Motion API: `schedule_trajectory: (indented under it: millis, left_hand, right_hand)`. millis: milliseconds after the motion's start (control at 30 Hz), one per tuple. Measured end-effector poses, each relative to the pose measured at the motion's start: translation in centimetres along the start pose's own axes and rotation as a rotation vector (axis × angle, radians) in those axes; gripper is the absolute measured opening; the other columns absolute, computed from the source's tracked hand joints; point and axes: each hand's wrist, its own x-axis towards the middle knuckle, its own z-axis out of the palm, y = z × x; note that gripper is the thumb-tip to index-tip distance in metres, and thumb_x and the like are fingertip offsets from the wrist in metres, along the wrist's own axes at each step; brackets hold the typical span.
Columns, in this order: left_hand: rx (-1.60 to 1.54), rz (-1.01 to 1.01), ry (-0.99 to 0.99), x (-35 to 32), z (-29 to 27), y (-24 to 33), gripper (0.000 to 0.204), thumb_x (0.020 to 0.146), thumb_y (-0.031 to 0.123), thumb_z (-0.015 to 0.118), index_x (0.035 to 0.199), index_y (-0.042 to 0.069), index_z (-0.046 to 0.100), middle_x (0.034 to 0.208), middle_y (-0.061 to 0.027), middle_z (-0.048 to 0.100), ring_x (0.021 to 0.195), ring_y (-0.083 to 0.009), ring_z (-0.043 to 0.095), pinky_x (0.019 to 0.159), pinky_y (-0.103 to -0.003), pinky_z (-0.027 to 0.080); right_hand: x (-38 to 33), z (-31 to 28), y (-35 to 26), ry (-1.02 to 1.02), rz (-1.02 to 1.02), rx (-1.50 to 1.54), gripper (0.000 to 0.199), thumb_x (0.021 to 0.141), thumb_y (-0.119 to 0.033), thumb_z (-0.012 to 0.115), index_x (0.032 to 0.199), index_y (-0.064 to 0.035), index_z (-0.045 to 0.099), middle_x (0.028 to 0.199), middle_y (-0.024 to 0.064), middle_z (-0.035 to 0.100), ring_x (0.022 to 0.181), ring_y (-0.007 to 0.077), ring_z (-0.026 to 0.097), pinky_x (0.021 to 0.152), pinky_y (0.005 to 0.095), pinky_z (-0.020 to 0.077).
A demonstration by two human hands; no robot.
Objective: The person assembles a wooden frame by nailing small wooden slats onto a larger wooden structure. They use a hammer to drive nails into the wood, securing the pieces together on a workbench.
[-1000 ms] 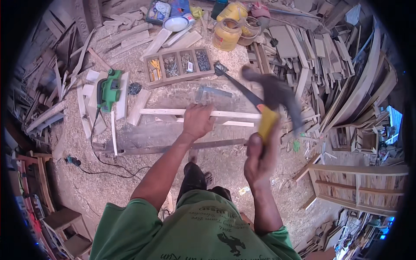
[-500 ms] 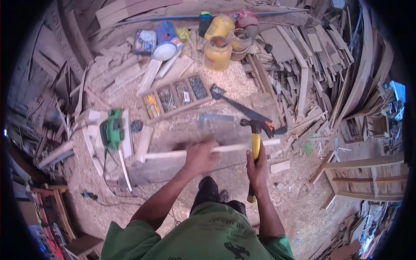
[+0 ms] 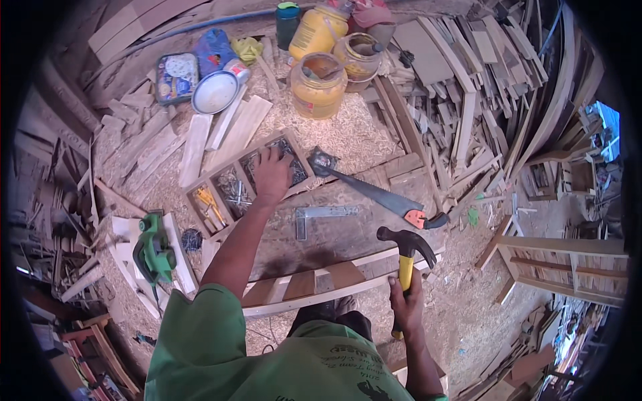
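Observation:
My left hand reaches into a divided wooden box, fingers apart and pointing down among the dark nails in its far right part. The fingertips are partly hidden there. Other parts of the box hold loose metal fasteners and yellow-handled pieces. My right hand grips a claw hammer by its yellow and black handle, head up. Between my arms, a long narrow wooden frame with crosspieces lies across the near edge of the work board, close to my body.
A metal try square and a handsaw lie on the board. At left sits a green electric planer. Yellow jars and a white bowl stand at the back. Wood offcuts are piled at right.
My left hand has gone from the wooden strip up into the nail box. The strip's frame now shows its crosspieces, nearer my body. The hammer has come down slightly, still in my right hand.

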Motion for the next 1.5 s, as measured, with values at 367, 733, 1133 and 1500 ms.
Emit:
schedule_trajectory:
  millis: [367,733,1133,1500]
  left_hand:
    - [-0.443,-0.221,0.074,2.1,2.5,-2.7,0.015,0.096,0.024,0.077,0.104,0.015,0.087,0.107,-0.0103,0.080,0.106,-0.0332,0.073,0.098,-0.050,0.053]
    - [-1.519,-0.767,0.155,-1.0,-8.5,5.0,0.016,0.107,0.010,0.065,0.122,0.008,0.067,0.096,-0.0037,0.072,0.078,-0.0125,0.071,0.072,-0.030,0.061]
    - [-1.141,-0.456,0.233,-19.3,-16.7,22.0,0.015,0.105,0.003,0.074,0.119,-0.001,0.074,0.101,-0.0037,0.070,0.093,-0.0121,0.070,0.086,-0.028,0.058]
    - [-0.809,-0.345,0.232,-23.0,-11.5,25.3,0.018,0.107,0.023,0.071,0.117,0.013,0.082,0.104,-0.0028,0.081,0.104,-0.0168,0.072,0.126,-0.046,0.022]
  right_hand:
    - [1.1,1.0,-0.5,0.003,0.012,0.055,0.022,0.110,-0.018,0.070,0.120,-0.0072,0.054,0.074,-0.0023,0.053,0.057,0.0066,0.051,0.050,0.0276,0.0427]
    - [0.8,0.2,-0.2,0.006,-0.156,-0.100,0.031,0.113,-0.028,0.068,0.132,-0.0076,0.055,0.074,0.0056,0.058,0.061,0.0168,0.059,0.057,0.0374,0.0485]
    - [1.6,0.7,2.8,0.097,-0.418,-0.221,0.043,0.110,-0.036,0.067,0.147,-0.0178,0.051,0.078,0.0267,0.072,0.073,0.0541,0.071,0.061,0.0653,0.0493]
    - [-0.7,-2.1,3.3,0.023,-0.511,-0.254,0.062,0.110,-0.026,0.063,0.166,-0.0152,0.041,0.085,0.0289,0.075,0.078,0.0536,0.073,0.067,0.0639,0.0544]
